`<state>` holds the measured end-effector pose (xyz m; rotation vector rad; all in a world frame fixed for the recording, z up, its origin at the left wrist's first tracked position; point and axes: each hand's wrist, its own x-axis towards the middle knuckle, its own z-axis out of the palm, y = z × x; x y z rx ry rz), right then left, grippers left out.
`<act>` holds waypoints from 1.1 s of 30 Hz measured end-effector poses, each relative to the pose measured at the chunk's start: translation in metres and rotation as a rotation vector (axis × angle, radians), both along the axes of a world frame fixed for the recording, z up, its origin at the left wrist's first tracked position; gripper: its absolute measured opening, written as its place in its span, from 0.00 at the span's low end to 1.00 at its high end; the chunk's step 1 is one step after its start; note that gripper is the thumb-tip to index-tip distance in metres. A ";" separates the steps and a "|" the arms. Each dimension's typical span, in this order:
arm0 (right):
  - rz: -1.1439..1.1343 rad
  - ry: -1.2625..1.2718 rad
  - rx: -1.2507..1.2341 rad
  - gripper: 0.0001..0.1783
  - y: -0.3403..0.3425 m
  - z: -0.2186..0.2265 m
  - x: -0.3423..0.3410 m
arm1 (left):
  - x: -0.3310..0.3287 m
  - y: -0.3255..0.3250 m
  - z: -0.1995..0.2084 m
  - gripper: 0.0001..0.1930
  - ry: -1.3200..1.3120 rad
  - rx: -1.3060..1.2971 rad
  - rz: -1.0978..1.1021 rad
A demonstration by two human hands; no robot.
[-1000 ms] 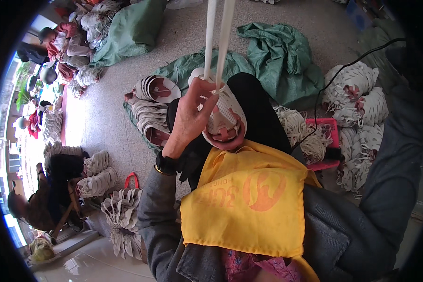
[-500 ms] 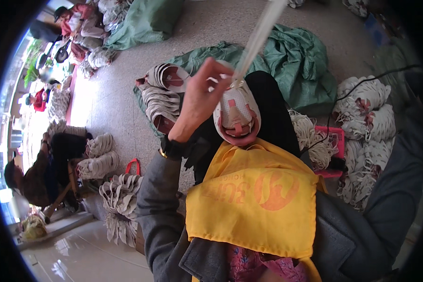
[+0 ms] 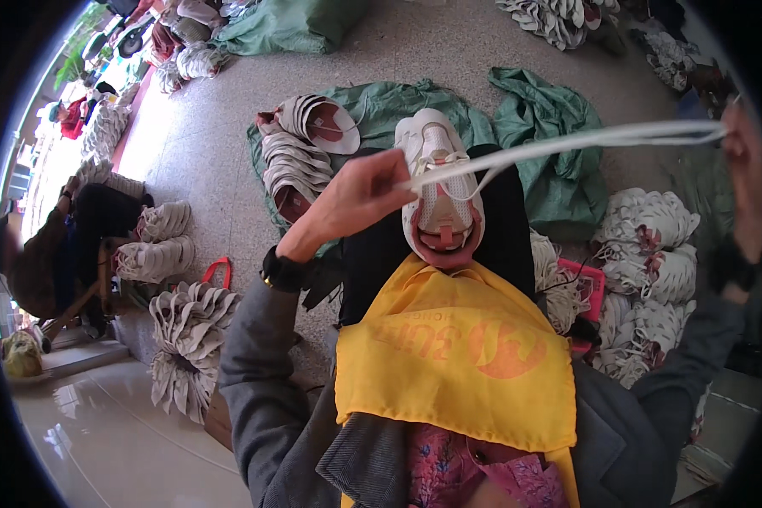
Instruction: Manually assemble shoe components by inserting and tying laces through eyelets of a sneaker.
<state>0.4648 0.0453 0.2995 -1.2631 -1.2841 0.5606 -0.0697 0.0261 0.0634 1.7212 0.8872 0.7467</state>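
Observation:
A white and pink shoe upper (image 3: 444, 216) rests across my dark-trousered lap, its opening toward my yellow apron (image 3: 457, 356). My left hand (image 3: 360, 195) is closed at its left side, pinching a white shoelace (image 3: 584, 142) close to the eyelets. Far out to the right, my right hand (image 3: 743, 157) is closed on the lace's other end, slightly blurred. Between the two hands the lace runs in a long doubled band, a thin loop of it hanging over the shoe's front.
Green sacks (image 3: 550, 144) lie beyond my knees, with stacked uppers (image 3: 296, 161) at left. Bundled uppers (image 3: 652, 245) and a pink basket (image 3: 591, 292) with white laces stand at right. More uppers (image 3: 190, 339) sit lower left, near a seated person (image 3: 51, 254).
My right hand has come into view at the far right. The lace, earlier stretching upward from the shoe, now stretches out to the right. My left hand has moved lower beside the shoe.

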 end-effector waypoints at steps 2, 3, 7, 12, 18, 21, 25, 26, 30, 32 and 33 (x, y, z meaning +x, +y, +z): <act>0.008 0.114 -0.168 0.10 -0.007 -0.054 0.038 | -0.011 -0.009 0.001 0.11 0.046 -0.042 -0.039; -0.001 -0.041 -0.246 0.08 -0.013 -0.087 0.065 | -0.020 -0.012 -0.002 0.11 0.070 -0.074 -0.065; 0.118 -0.370 -0.612 0.11 -0.018 -0.200 0.039 | -0.070 -0.026 -0.007 0.12 0.205 -0.310 -0.101; 0.335 -0.243 -0.481 0.12 -0.018 -0.239 -0.125 | -0.116 -0.036 -0.001 0.13 0.632 -0.352 0.177; 0.468 -0.285 -0.373 0.11 0.015 -0.241 -0.230 | -0.091 -0.042 -0.001 0.09 0.846 0.279 0.350; 0.536 -0.404 -0.321 0.10 0.026 -0.251 -0.245 | -0.039 -0.028 0.003 0.08 0.456 0.256 0.407; 0.604 -0.396 -0.363 0.08 0.034 -0.260 -0.250 | 0.017 -0.007 -0.020 0.08 0.083 0.153 0.345; 0.612 -0.397 -0.376 0.07 0.034 -0.258 -0.250 | 0.025 -0.002 -0.016 0.07 0.083 0.095 0.307; 0.671 -0.317 -0.459 0.05 0.036 -0.252 -0.252 | 0.043 0.027 -0.035 0.08 0.018 0.073 0.223; 0.704 -0.234 -0.490 0.05 0.037 -0.253 -0.253 | 0.042 0.036 -0.041 0.08 0.033 0.028 0.177; 0.717 -0.193 -0.493 0.06 0.036 -0.253 -0.255 | 0.041 0.039 -0.043 0.07 0.042 0.005 0.153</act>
